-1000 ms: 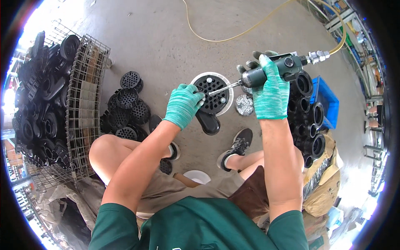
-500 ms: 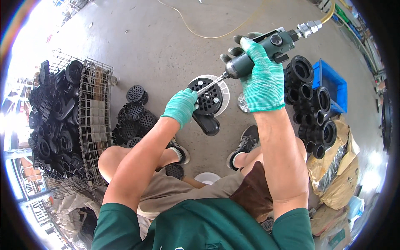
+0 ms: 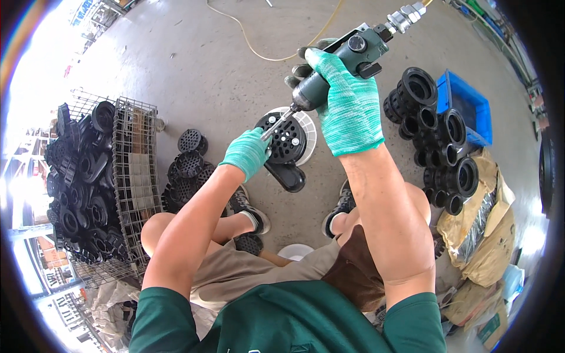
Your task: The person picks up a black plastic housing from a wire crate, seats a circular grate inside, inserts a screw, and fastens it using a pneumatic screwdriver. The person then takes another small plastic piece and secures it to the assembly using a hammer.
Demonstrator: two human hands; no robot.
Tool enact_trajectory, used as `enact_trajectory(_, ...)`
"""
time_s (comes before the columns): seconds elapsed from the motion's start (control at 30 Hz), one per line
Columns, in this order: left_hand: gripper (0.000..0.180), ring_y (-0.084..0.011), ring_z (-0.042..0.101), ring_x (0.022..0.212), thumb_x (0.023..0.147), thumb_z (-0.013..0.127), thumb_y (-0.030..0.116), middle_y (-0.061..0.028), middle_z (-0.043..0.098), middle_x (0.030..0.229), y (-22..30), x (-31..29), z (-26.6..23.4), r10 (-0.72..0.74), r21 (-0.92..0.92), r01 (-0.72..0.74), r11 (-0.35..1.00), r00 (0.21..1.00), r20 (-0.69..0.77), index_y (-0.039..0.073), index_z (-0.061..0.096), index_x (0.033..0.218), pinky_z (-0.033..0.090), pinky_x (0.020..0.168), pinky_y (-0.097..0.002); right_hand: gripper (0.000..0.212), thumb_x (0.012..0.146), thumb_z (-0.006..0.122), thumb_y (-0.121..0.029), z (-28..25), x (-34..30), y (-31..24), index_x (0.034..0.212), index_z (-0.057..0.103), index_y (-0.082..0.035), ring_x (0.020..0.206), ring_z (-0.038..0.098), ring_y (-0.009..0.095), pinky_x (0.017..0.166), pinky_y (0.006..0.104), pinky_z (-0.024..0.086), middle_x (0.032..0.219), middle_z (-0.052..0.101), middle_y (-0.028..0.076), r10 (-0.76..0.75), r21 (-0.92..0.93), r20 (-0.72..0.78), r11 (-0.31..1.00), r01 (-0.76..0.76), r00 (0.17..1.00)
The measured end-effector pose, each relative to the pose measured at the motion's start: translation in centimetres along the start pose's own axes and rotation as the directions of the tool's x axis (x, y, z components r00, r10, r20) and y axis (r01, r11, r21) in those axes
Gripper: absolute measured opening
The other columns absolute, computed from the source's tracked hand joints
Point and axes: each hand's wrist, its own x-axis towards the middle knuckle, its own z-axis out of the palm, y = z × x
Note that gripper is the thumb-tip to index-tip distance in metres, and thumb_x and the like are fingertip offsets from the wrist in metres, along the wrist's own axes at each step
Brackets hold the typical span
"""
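Note:
My right hand (image 3: 347, 97), in a green knit glove, is closed round a dark green air screwdriver (image 3: 315, 88) whose hose fitting points to the far right. The tool's long bit (image 3: 280, 122) slants down leftward over a round black plastic part (image 3: 286, 136) with many holes, bright screw heads and a rounded arm (image 3: 289, 177) sticking out toward me. My gloved left hand (image 3: 247, 154) is closed at this part's left edge, close to the bit's tip; its fingertips are partly hidden. A white round base (image 3: 310, 139) shows under the part.
On the left stands a wire basket (image 3: 136, 153) full of black plastic parts, with perforated black discs (image 3: 189, 165) piled beside it. Black ringed fittings (image 3: 432, 117), a blue crate (image 3: 471, 109) and brown paper wrapping (image 3: 488, 229) lie on the right. A thin yellowish hose (image 3: 253, 50) crosses the floor ahead.
The screwdriver and my right hand have shifted left in the picture and slightly upward. My left hand and the black part appear a little further left, with the bit still reaching the left edge.

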Motion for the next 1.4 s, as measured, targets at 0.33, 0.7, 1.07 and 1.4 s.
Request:
enact_trajectory(0.33,0.023,-0.0364,0.067,0.090,0.079,0.073,0.012,-0.0165,0.066,0.099,-0.6,-0.1,0.2,0.013,-0.020,-0.013,1.000,1.000,-0.012,0.006,0.066,0.100,0.055,0.082,-0.0446,0.027,0.086,0.076,-0.007,0.3,-0.2,-0.1,0.106,0.059,-0.003,0.070,0.070,0.019,0.061,0.0306,0.058,0.083,0.067,0.009,0.034,-0.030,-0.009,0.999,-0.034,0.999)
enact_trajectory(0.7,0.017,-0.0354,0.066,0.081,0.081,0.071,0.007,-0.0154,0.066,0.090,-1.7,-1.7,2.3,0.181,0.051,-0.175,0.983,0.905,-0.386,0.006,0.069,0.098,0.055,0.072,-0.0450,0.024,0.087,0.076,-0.010,0.2,0.0,0.1,0.103,0.060,-0.004,0.067,0.069,0.018,0.057,0.0290,0.056,0.080,0.068,0.009,0.026,-0.040,0.006,0.999,-0.026,1.000)
enact_trajectory(1.07,0.023,-0.0305,0.068,0.080,0.082,0.075,0.003,-0.0124,0.066,0.093,-2.8,-3.6,3.3,0.031,-0.324,-0.208,0.923,0.880,-0.475,0.005,0.070,0.105,0.056,0.072,-0.0380,0.025,0.087,0.076,-0.007,0.1,0.0,0.7,0.106,0.060,-0.003,0.073,0.070,0.022,0.064,0.0338,0.059,0.089,0.068,0.011,0.054,-0.043,0.021,0.998,-0.053,0.998)
enact_trajectory(1.4,0.018,-0.0337,0.064,0.079,0.083,0.076,0.005,-0.0130,0.064,0.090,-2.4,-3.2,3.1,0.143,-0.198,-0.277,0.940,0.849,-0.508,0.006,0.071,0.100,0.053,0.070,-0.0424,0.026,0.087,0.075,-0.005,0.4,0.1,1.2,0.107,0.059,-0.002,0.078,0.070,0.026,0.073,0.0392,0.062,0.095,0.068,0.014,0.066,-0.050,0.038,0.997,-0.064,0.997)
